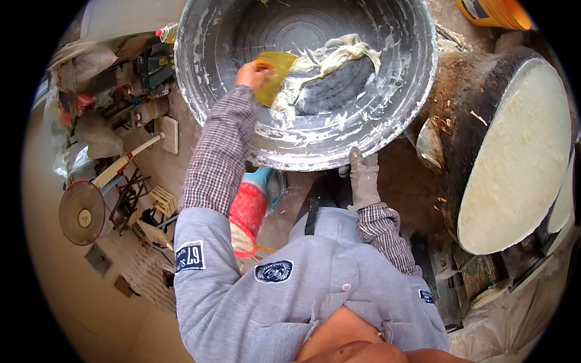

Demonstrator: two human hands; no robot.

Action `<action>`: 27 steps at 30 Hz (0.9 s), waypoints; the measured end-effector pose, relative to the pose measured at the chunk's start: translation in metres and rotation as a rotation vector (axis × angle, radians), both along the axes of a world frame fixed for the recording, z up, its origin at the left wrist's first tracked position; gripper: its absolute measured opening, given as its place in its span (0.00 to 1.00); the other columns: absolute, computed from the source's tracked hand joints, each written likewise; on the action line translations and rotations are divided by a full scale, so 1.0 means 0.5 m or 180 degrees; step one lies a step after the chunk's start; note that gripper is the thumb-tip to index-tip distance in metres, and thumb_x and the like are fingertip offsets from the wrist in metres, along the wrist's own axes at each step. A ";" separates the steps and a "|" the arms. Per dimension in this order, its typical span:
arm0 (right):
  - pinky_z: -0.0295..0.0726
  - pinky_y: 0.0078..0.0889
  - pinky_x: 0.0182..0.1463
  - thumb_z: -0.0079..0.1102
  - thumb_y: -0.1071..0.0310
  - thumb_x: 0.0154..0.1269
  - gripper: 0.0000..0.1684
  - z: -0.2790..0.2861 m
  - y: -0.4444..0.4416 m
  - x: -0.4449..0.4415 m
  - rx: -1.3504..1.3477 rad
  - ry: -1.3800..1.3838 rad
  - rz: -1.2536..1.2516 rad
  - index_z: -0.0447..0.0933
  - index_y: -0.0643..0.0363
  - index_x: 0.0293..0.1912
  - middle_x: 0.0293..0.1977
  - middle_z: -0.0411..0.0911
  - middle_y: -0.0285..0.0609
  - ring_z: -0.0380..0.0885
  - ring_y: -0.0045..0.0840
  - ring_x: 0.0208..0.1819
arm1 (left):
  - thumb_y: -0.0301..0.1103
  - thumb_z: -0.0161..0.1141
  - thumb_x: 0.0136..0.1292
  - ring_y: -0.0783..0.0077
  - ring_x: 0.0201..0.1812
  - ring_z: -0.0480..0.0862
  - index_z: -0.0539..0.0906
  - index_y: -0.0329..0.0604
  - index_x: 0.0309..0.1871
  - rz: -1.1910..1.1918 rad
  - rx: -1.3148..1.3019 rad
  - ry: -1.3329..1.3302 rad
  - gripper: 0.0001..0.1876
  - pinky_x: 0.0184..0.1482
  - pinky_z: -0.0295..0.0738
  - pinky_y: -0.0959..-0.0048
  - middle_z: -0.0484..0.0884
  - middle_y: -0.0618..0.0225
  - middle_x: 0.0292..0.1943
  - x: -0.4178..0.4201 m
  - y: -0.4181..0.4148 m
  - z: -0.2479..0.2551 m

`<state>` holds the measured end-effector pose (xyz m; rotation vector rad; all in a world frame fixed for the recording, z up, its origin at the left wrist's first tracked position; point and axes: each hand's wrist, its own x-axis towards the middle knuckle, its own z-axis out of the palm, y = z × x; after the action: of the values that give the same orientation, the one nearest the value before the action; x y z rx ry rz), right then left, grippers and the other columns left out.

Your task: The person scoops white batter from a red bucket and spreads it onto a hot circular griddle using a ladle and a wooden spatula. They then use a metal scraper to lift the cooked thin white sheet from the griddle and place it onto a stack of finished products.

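A large round metal basin (pixel 299 159) stands before me, its inner wall streaked with white residue. My left hand (pixel 252 76) is bare and reaches over the basin's left side. It grips a translucent yellow plastic scraper (pixel 278 81) by its orange handle part. The blade's right edge meets a sticky pale mass of dough-like paste (pixel 338 56), stretched in strands across the bottom. My right hand (pixel 364 179), in a dirty grey glove, holds the basin's near rim. One gloved digit overlaps the rim, while the others seem to pass under it.
Right of the basin lies a rusty metal drum (pixel 481 90) with a pale round end (pixel 517 159). A yellow bucket (pixel 488 12) sits at upper right. Below the basin is a red bucket (pixel 247 206) near a light-blue handled object (pixel 272 186). Bottles, bags and a round sieve-like tool (pixel 81 212) crowd the left.
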<state>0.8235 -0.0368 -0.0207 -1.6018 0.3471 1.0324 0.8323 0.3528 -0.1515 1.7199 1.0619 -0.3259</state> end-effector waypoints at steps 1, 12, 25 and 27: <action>0.80 0.24 0.31 0.55 0.55 0.75 0.24 -0.016 -0.009 -0.009 0.0052 -0.0143 0.0076 0.65 0.61 0.60 0.38 0.79 0.40 0.78 0.19 0.27 | 0.27 0.64 0.64 0.77 0.38 0.88 0.87 0.43 0.51 -0.0265 0.0130 -0.0121 0.12 0.42 0.83 0.76 0.89 0.64 0.42 0.001 -0.014 -0.027; 0.78 0.23 0.30 0.58 0.55 0.74 0.25 0.008 0.007 0.009 0.0063 0.0124 -0.0172 0.69 0.61 0.60 0.38 0.79 0.39 0.76 0.18 0.27 | 0.27 0.59 0.70 0.71 0.38 0.88 0.81 0.40 0.53 0.0748 0.0136 0.0386 0.11 0.33 0.84 0.70 0.86 0.65 0.44 -0.081 -0.002 0.040; 0.65 0.31 0.68 0.90 0.56 0.10 0.96 -0.119 -0.080 -0.034 0.0349 0.0238 0.1296 0.37 0.56 0.79 0.65 0.67 0.41 0.71 0.29 0.59 | 0.26 0.55 0.72 0.61 0.47 0.85 0.75 0.42 0.59 0.2203 -0.0953 -0.0682 0.14 0.43 0.86 0.59 0.82 0.60 0.51 0.088 -0.307 0.020; 0.70 0.28 0.55 0.80 0.55 0.31 0.72 -0.128 -0.079 -0.048 0.0414 -0.0119 0.0763 0.47 0.56 0.73 0.56 0.71 0.39 0.73 0.25 0.48 | 0.27 0.57 0.71 0.63 0.46 0.86 0.77 0.42 0.58 0.1548 -0.0867 -0.1019 0.13 0.42 0.85 0.62 0.83 0.62 0.50 0.127 -0.286 0.006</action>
<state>0.7997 -0.0765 -0.0847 -1.5683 0.0608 1.1796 0.8957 0.2097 -0.1487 1.1767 1.0987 0.1093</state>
